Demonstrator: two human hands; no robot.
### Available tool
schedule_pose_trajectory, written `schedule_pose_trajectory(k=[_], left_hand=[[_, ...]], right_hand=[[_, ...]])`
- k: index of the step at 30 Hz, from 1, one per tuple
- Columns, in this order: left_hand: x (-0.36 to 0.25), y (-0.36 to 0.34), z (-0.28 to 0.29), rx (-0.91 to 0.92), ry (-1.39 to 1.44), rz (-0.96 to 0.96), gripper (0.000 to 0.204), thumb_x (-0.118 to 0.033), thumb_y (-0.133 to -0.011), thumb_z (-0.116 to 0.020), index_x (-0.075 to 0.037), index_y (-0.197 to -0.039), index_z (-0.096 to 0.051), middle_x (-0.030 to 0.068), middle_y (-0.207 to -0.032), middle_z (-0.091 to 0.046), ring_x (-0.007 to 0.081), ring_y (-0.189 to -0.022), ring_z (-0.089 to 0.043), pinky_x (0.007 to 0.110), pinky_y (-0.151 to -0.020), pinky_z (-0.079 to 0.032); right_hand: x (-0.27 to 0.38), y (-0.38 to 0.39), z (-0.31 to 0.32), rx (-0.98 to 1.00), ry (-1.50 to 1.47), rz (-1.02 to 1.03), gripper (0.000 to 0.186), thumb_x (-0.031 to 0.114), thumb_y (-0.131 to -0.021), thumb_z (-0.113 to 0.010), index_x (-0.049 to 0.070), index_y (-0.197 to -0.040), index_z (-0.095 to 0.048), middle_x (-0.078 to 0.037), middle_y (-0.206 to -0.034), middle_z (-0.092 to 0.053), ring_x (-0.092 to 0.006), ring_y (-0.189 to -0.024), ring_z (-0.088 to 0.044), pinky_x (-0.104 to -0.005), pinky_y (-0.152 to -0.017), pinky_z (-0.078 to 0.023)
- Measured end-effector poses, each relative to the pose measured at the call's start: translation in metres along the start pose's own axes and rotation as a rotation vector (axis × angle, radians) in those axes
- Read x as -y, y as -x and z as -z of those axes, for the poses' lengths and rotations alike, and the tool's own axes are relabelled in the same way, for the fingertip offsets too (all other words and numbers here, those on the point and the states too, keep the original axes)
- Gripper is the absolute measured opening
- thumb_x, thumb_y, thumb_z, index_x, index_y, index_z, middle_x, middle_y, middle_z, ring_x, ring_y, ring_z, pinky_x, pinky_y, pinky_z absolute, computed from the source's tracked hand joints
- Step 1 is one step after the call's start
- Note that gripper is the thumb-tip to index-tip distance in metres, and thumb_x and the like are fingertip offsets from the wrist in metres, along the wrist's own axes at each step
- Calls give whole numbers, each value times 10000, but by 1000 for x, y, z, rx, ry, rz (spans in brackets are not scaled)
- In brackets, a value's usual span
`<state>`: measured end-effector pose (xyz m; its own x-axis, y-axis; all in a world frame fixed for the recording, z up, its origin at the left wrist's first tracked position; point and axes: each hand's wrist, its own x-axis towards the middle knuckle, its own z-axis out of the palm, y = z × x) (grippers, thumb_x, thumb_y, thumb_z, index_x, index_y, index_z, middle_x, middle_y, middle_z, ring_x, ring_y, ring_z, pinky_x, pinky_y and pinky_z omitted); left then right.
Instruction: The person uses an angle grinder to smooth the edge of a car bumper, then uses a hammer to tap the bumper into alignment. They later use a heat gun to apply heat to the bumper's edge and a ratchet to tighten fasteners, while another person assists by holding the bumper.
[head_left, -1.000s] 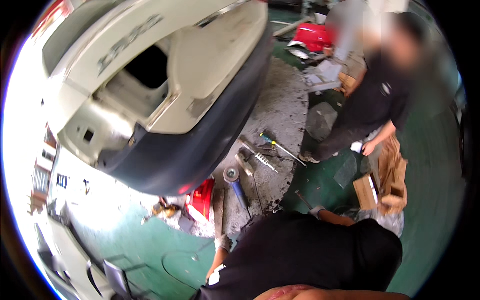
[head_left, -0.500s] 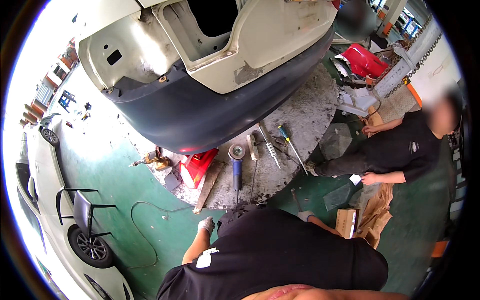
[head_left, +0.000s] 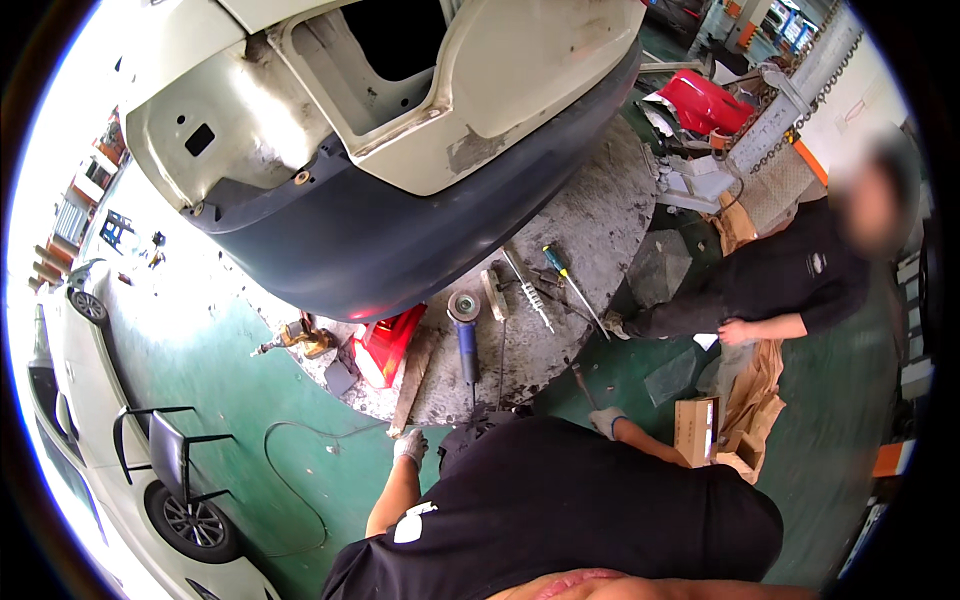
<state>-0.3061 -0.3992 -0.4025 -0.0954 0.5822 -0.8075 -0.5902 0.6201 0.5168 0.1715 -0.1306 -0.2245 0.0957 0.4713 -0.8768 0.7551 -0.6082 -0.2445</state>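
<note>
My right hand (head_left: 608, 422), in a pale glove, is closed around the near end of a slim stick-like tool (head_left: 583, 385) with a brownish far end; its exact kind is too small to make out. My left hand (head_left: 409, 447), also gloved, is at the near end of a flat wooden strip (head_left: 410, 385); whether it grips the strip does not show. Ahead lie a blue angle grinder (head_left: 466, 340), a block-shaped piece with a cord (head_left: 493, 295) and a red tail light (head_left: 388, 345). Over them hangs the dark bumper (head_left: 400, 245) of a pale car body (head_left: 500, 110).
A long screwdriver (head_left: 574, 285), a ribbed metal rod (head_left: 530, 292) and a yellowish power tool (head_left: 302, 340) lie on the round grey platform (head_left: 620, 220). To the right, a person (head_left: 790, 265) stands near cardboard boxes (head_left: 696, 432). A black chair (head_left: 172, 455) and parked car are left.
My right hand and its tool have come further into view, slightly forward. My left hand has moved up to the wooden strip's end. The view has shifted a little; the person's upper hand no longer shows.
</note>
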Motion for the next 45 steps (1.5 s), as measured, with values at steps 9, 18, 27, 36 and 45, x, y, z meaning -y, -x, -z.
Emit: schedule_pose_trajectory(k=[9, 18, 27, 36, 45], left_hand=[[-203, 56, -119, -263, -178, -349, 327, -316, -962, -656, -28, -1111, -701, 83, -999, -739, 189, -921, -681, 317, -836, -509], [-489, 296, -333, 129, -612, -1593, 541, -348, -1077, -525, 69, -1422, -530, 191, -1385, -613, 280, -1285, -582, 387, -1146, -415], [-657, 259, -410, -239, -1138, -970, 541, -376, -1043, -587, 55, -1371, -567, 117, -1247, -675, 197, -1146, -649, 311, -997, -490], [-670, 222, -425, 78, -658, -730, 445, -239, -950, -681, 82, -1257, -643, 149, -1187, -703, 233, -1107, -673, 322, -1018, -509], [-673, 220, -415, -66, -780, -731, 541, -285, -950, -667, 52, -1363, -576, 162, -1246, -675, 242, -1149, -659, 326, -1043, -497]], right_hand=[[-49, -31, -27, -46, 146, -33, 517, 452, -843, -683, -17, -1054, -734, -236, -1100, -726, -369, -1031, -721, -459, -881, -536], [-69, -63, -43, 49, -61, -78, 321, 262, -851, -661, -3, -1018, -736, -218, -940, -731, -345, -838, -727, -472, -780, -561], [-108, -155, -77, 146, -305, -104, 383, 263, -845, -598, -31, -1059, -720, -241, -960, -718, -376, -858, -718, -543, -729, -559], [-136, -193, -70, 286, -426, -118, 223, 256, -885, -545, 42, -859, -601, -139, -742, -548, -331, -624, -547, -519, -569, -462], [-149, -204, -58, 210, -476, -257, 273, 266, -911, -525, 13, -947, -620, -152, -731, -557, -326, -611, -568, -512, -555, -467]])
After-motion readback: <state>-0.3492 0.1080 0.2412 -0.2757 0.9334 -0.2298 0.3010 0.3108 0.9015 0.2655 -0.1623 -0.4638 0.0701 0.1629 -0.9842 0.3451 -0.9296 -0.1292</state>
